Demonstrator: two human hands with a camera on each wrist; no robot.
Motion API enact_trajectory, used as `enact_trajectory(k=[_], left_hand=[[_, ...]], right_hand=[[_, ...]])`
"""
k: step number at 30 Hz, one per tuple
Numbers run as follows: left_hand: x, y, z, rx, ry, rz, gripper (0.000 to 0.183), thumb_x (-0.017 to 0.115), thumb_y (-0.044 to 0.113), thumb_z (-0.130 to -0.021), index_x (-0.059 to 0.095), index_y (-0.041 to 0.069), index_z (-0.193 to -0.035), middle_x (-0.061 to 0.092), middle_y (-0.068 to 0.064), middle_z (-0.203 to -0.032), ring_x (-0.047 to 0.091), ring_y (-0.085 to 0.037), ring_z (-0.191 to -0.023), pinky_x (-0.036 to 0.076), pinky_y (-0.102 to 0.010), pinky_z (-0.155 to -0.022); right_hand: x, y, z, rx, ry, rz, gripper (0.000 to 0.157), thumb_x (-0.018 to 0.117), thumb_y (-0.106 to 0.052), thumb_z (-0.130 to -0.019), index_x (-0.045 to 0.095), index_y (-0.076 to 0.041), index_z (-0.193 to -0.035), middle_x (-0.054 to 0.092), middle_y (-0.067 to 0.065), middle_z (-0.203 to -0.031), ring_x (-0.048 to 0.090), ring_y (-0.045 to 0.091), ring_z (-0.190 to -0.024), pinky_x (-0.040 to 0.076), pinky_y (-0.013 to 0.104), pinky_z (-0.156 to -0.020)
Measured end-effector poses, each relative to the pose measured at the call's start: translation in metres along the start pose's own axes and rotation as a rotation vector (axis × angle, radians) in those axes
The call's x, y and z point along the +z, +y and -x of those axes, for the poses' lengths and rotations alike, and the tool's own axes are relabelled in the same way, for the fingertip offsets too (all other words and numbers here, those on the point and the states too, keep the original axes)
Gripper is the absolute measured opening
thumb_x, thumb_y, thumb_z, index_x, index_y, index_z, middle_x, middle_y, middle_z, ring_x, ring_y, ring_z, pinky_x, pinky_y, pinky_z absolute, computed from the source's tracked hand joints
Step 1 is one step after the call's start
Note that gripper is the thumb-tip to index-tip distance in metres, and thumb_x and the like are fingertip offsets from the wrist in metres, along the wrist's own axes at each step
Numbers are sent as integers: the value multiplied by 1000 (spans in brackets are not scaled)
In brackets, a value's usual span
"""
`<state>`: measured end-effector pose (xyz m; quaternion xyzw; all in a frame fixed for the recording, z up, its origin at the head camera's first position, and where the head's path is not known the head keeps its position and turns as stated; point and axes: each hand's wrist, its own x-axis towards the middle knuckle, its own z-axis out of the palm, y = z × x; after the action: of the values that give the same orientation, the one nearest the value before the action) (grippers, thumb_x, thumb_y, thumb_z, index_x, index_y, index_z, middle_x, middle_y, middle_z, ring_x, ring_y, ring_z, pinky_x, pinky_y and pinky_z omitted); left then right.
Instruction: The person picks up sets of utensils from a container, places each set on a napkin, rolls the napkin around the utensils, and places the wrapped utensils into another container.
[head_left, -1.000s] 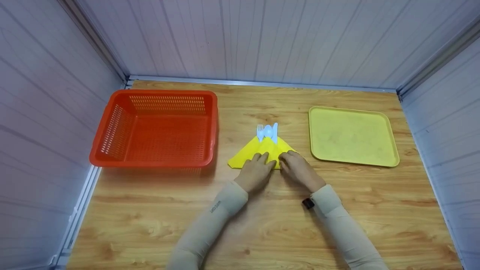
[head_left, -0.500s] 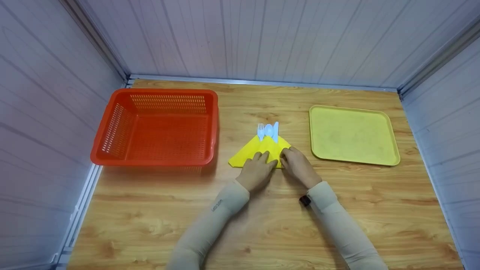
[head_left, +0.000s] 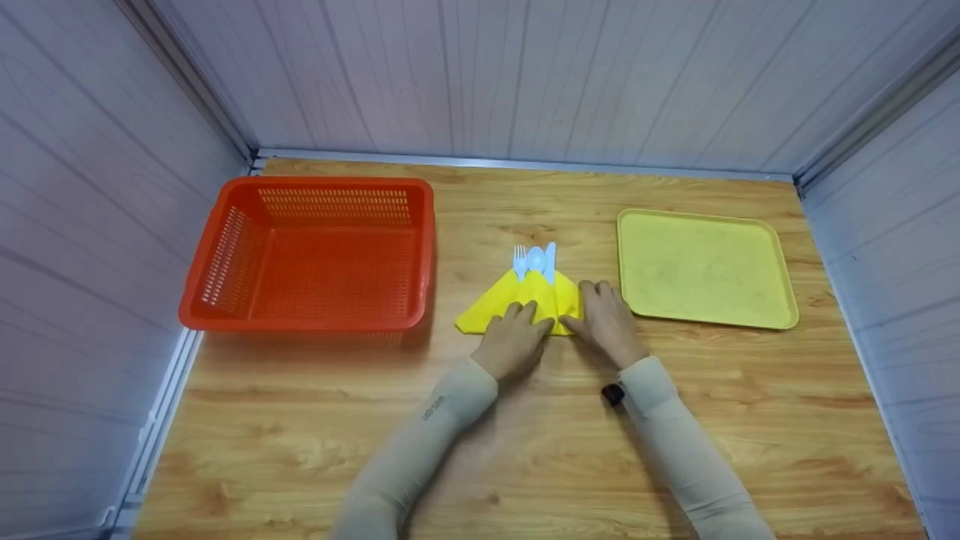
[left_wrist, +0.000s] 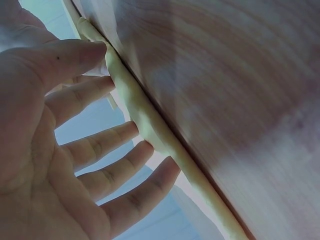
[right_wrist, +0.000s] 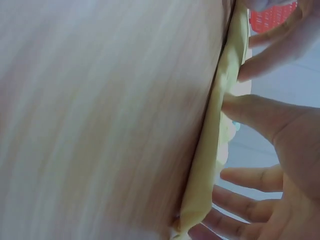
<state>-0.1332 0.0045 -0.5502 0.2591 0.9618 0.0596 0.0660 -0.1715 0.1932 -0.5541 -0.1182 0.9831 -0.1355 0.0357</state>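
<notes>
A yellow napkin (head_left: 487, 306) lies folded on the wooden table (head_left: 495, 450), its right side turned in. A pale blue plastic fork (head_left: 520, 262), spoon (head_left: 535, 259) and knife (head_left: 551, 262) stick out of its top, lower parts hidden inside. My left hand (head_left: 510, 343) presses on the napkin's lower middle with extended fingers, as the left wrist view also shows along the napkin (left_wrist: 142, 115). My right hand (head_left: 609, 326) rests at the right edge, its thumb on the fold near the bottom. In the right wrist view its fingers (right_wrist: 250, 180) are spread against the napkin (right_wrist: 200, 175).
To the left stands a red perforated basket (head_left: 424, 300) with nothing in it. A bare yellow tray (head_left: 709, 270) lies to the right, close beyond my right hand. Pale panel walls (head_left: 480, 82) enclose the table at the back and sides.
My right hand has let go of the napkin's right part, now folded inward, and shifted slightly right with its fingers straightened along the edge. The left hand and the cutlery stay in place.
</notes>
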Motion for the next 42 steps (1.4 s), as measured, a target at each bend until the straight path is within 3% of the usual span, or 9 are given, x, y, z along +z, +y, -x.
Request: enact_trajectory(k=[13, 23, 33, 42], left_hand=[[-3, -1, -2, -29, -74, 65, 38, 48, 32, -105, 58, 24, -141, 46, -14, -149, 43, -35, -132, 49, -53, -91], [-4, 0, -3, -40, -96, 81, 40, 48, 34, -105, 57, 24, -142, 45, -13, -150, 42, -35, -133, 48, -54, -93], [-3, 1, -2, -44, -78, 64, 39, 49, 35, -105, 58, 23, -141, 47, -13, -148, 43, -34, -131, 49, -53, -92], [-4, 1, -3, -46, -76, 52, 37, 50, 36, -104, 60, 24, -138, 48, -12, -147, 44, -33, -130, 50, -51, -89]], right_hand=[[-8, 5, -10, 147, -153, -94, 71, 76, -48, -85, 54, 6, -125, 48, 25, -116, 45, 39, -101, 42, 52, -85], [-9, 6, -12, 167, -205, -106, 68, 75, -49, -86, 51, 1, -124, 54, 21, -112, 54, 35, -96, 41, 56, -90], [-9, 8, -11, 172, -201, -130, 68, 74, -52, -86, 52, 0, -123, 65, 19, -108, 61, 34, -91, 44, 53, -85], [-22, 8, -5, 143, -203, -258, 60, 71, -39, -93, 50, 3, -131, 64, 23, -116, 61, 31, -95, 51, 48, -83]])
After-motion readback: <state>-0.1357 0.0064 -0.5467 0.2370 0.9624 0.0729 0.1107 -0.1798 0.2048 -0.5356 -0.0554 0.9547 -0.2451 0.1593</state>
